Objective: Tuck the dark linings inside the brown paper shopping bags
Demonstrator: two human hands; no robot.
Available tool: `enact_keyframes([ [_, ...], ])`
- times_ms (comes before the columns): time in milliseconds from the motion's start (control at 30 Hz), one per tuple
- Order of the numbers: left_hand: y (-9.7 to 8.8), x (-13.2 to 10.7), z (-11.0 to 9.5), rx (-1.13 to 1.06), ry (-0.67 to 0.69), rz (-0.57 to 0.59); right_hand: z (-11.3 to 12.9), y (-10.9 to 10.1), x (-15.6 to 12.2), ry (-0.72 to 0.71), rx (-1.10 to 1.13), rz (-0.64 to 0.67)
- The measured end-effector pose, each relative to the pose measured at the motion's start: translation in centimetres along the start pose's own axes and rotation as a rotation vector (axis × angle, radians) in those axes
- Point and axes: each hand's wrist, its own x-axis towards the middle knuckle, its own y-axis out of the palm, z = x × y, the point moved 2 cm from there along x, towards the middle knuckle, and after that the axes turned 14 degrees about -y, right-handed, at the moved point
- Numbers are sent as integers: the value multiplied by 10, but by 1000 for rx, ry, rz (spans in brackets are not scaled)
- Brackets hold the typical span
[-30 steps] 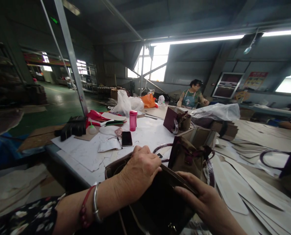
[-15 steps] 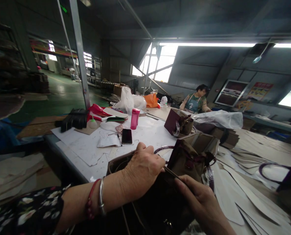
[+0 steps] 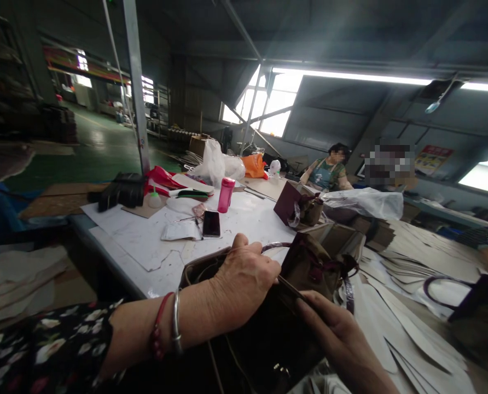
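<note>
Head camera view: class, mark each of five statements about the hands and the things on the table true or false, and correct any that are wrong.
1. The left hand and the right hand both touch the dark bag. True.
2. The phone lies inside the dark bag. False: it lies on the table.
3. The pink bottle stands on the table. True.
4. The silver bangle is on the right arm. False: it is on the left arm, beside the red bracelet.
5. The orange bag lies to the right of the white plastic bag in the picture. True.
</note>
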Motion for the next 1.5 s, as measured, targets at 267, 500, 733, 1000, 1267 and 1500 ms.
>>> enact_keyframes([
  [267, 5, 0, -1, -12, 10, -31, 5, -8, 11, -12, -59, 159],
  [500, -3, -2, 6, 73, 7, -80, 15, 6, 41, -58, -535, 268],
  [733, -19, -6, 33, 97, -41, -90, 5, 8, 41, -40, -468, 256],
  [1000, -13, 5, 44, -76, -147, 42, 5, 7, 43, -32, -429, 261],
  [1267, -9, 13, 44, -109, -286, 60, 2, 5, 45, -76, -337, 271],
  [1500, -6, 17, 43, -105, -262, 28, -2, 5, 47, -74, -303, 294],
])
